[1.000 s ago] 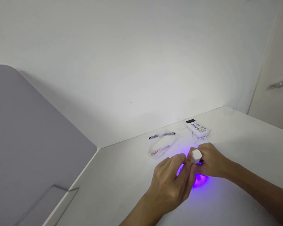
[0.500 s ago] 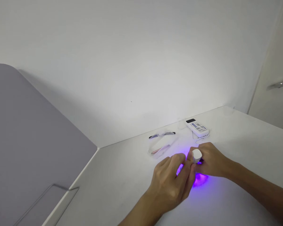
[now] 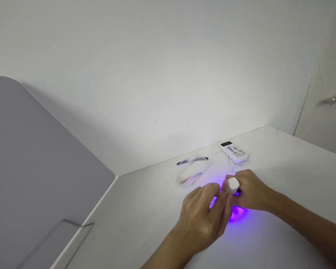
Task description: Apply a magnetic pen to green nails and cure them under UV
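My right hand (image 3: 250, 189) is closed around a white device (image 3: 233, 184), whose rounded end sticks up between the two hands. Purple light (image 3: 238, 213) shines below it onto the white table. Touching it from the left is my left hand (image 3: 203, 215), its fingers bent and pressed together close to the device. Whatever those fingers pinch is hidden behind them. A small purple-lit gap shows between the left thumb and fingers.
Behind the hands on the table (image 3: 128, 209) lie a clear plastic bag (image 3: 189, 178), dark-tipped clear glasses (image 3: 193, 160) and a white power bank (image 3: 234, 152) with a cable. A wall (image 3: 156, 74) rises behind; a grey panel (image 3: 39, 149) stands left, near a thin wire frame (image 3: 78, 225).
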The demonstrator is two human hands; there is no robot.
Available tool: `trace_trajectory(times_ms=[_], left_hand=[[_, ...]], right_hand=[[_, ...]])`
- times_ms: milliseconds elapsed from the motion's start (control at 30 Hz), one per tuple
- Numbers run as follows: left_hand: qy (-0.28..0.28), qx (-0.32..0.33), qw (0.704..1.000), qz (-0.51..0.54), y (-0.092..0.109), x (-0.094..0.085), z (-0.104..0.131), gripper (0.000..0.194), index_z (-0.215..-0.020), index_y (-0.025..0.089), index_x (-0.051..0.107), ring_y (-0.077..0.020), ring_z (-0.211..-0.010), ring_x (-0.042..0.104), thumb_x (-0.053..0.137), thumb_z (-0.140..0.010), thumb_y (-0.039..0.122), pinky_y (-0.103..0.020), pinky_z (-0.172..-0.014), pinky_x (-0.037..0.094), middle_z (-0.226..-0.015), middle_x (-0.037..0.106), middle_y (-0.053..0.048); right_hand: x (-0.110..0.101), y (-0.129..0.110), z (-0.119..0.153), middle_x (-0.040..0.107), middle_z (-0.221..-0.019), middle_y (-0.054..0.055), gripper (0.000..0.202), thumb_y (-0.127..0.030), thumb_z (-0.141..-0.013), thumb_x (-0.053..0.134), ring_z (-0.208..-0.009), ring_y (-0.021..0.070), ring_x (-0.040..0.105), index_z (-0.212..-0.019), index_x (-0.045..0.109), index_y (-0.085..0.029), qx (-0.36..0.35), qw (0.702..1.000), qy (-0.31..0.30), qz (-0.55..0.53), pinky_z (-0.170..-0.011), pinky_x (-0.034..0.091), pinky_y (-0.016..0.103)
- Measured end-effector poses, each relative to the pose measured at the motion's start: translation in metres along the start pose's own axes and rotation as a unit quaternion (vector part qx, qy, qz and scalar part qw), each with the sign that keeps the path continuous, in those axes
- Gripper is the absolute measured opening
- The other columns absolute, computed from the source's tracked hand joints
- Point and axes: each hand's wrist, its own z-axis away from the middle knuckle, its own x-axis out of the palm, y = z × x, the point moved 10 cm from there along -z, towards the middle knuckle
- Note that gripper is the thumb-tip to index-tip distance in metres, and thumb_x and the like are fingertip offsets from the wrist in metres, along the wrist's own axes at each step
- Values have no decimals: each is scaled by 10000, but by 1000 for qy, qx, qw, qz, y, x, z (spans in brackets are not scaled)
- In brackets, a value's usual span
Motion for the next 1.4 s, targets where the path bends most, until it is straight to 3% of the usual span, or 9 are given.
trace_trajectory(times_ms=[133,433,700,933,1233,1400], left_hand=[[-4,-6,1000,12,-1,0,-1,193,-1105,40,619,-105,-575,431,525,-937,55,-246,-468,339,-799,554,-48],[5,-4,1000,-7,-3,1,4,248,-1162,28,609,-107,-529,387,504,-941,72,-246,-435,305,-710,458,1],[2,-8,1000,2,-3,-1,0,174,-1062,60,629,-100,-533,417,519,-928,54,-241,-448,338,-773,548,-36],[-4,-11,1000,5,-4,0,-1,217,-1122,59,608,-95,-533,445,507,-931,58,-241,-456,360,-832,589,-60],[11,-8,1000,-17,-3,1,2,236,-1159,41,607,-100,-522,378,499,-952,78,-242,-432,291,-694,430,18],[-9,-7,1000,-9,-4,3,1,212,-1131,41,616,-104,-543,403,513,-947,68,-248,-453,330,-764,539,-31]], right_hand=[[1,2,0,448,-469,-50,263,-312,-791,561,-460,95,383,-588,444,-192,5,1000,-2,-1,-507,280,231],[6,4,0,369,-467,-68,289,-277,-777,561,-449,83,315,-589,356,-200,25,1000,-18,1,-485,244,234],[7,6,-1,388,-466,-66,312,-301,-800,560,-449,83,322,-586,359,-197,41,999,-28,-2,-480,240,230],[6,5,0,368,-470,-67,285,-256,-783,550,-449,86,306,-590,346,-204,42,999,-28,0,-479,252,228],[6,4,0,368,-463,-68,297,-279,-790,554,-442,82,310,-588,350,-202,31,999,-21,0,-474,238,233],[7,6,1,393,-473,-67,277,-250,-767,567,-449,82,331,-591,359,-199,35,999,-27,-7,-481,248,230]])
